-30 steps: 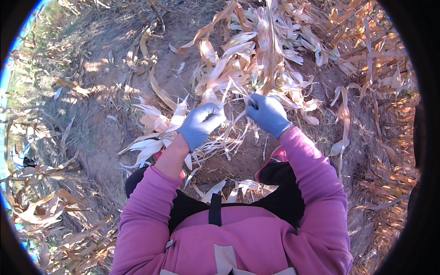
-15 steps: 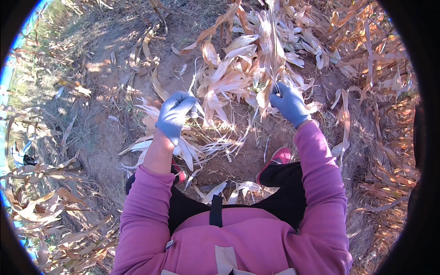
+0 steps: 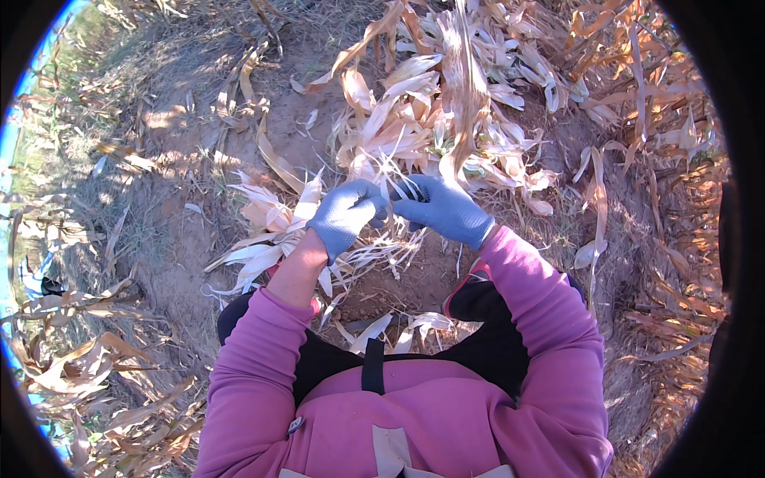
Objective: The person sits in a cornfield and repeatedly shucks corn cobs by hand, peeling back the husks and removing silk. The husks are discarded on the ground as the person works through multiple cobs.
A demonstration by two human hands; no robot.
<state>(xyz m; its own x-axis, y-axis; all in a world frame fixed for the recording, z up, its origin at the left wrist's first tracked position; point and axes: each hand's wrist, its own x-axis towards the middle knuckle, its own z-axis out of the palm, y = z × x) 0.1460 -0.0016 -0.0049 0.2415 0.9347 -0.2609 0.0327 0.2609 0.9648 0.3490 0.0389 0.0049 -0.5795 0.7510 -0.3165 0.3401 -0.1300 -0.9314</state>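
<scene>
My left hand [image 3: 346, 217], in a blue-grey glove, is closed on thin pale husk strips [image 3: 390, 171] in front of me. My right hand [image 3: 441, 209], gloved alike, is beside it with curled fingers at the same strips, just below a long dry streaky leaf [image 3: 464, 95] that runs up from it. Beyond both hands lies a heap of pale corn husks [image 3: 406, 127]. A smaller bunch of husks [image 3: 267, 209] and a loose tangle of shredded strips lie beside and below my left hand.
Dirt ground [image 3: 191, 239] with dry grass surrounds the husks. Dry corn stalks and leaves [image 3: 677, 263] crowd the right, and more dry leaves [image 3: 80, 366] lie at lower left. My knees and red shoes frame the lower middle; a dark-and-white object [image 3: 44, 283] is at the far left.
Half a second ago my hands were wide apart. They have now come together, the right moving left and down, the left moving right and down, near where they were a second ago.
</scene>
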